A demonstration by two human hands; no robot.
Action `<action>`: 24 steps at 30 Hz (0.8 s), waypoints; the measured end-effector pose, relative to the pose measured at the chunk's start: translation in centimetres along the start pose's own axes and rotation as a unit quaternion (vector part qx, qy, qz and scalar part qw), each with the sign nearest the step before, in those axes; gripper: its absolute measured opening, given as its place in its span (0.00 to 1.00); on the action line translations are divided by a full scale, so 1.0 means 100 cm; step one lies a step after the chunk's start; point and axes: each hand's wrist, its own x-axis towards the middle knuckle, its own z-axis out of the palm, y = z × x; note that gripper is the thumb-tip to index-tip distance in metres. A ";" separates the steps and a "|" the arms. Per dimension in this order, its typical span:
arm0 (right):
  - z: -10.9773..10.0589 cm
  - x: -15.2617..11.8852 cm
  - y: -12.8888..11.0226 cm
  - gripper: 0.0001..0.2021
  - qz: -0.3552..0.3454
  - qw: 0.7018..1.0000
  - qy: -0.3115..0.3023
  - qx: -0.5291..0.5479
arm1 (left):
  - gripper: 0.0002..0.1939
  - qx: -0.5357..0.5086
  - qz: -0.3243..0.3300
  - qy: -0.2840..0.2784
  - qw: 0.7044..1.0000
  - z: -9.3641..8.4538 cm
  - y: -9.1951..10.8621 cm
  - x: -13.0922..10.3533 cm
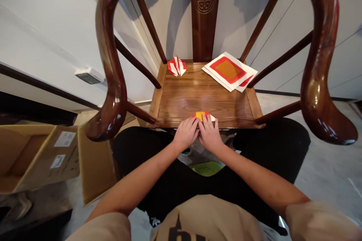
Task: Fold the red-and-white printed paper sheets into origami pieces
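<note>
A small folded paper [200,115] in red, yellow and white lies at the front edge of the wooden chair seat [181,96]. My left hand [186,131] rests on its left part, with the fingers bent over it. From the right, my right hand [209,132] presses on the same paper, its fingertips on the yellow patch and the white corner. My two hands touch or nearly touch at the middle, and they cover much of the paper's near side. The thumbs are partly hidden.
A red-and-white folded paper shape [177,66] stands at the seat's back left. White sheets with red and orange rectangles [228,70] lie at the back right. Curved armrests [113,83] flank the seat. An open cardboard box [53,158] is on the floor to the left.
</note>
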 end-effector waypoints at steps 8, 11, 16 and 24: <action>0.005 -0.004 -0.003 0.38 0.052 0.998 0.037 0.011 | 0.31 0.042 -0.063 -0.040 0.996 0.004 0.013 -0.018; 0.005 -0.012 0.001 0.38 0.071 0.996 0.049 0.012 | 0.32 0.043 -0.067 -0.044 0.996 0.002 0.013 -0.017; 0.004 -0.029 0.011 0.37 0.096 0.993 0.069 0.014 | 0.31 0.038 -0.094 -0.028 0.995 -0.001 0.018 -0.019; 0.003 -0.037 0.015 0.36 0.122 0.990 0.075 0.017 | 0.33 0.022 -0.179 -0.009 0.983 -0.003 0.025 -0.031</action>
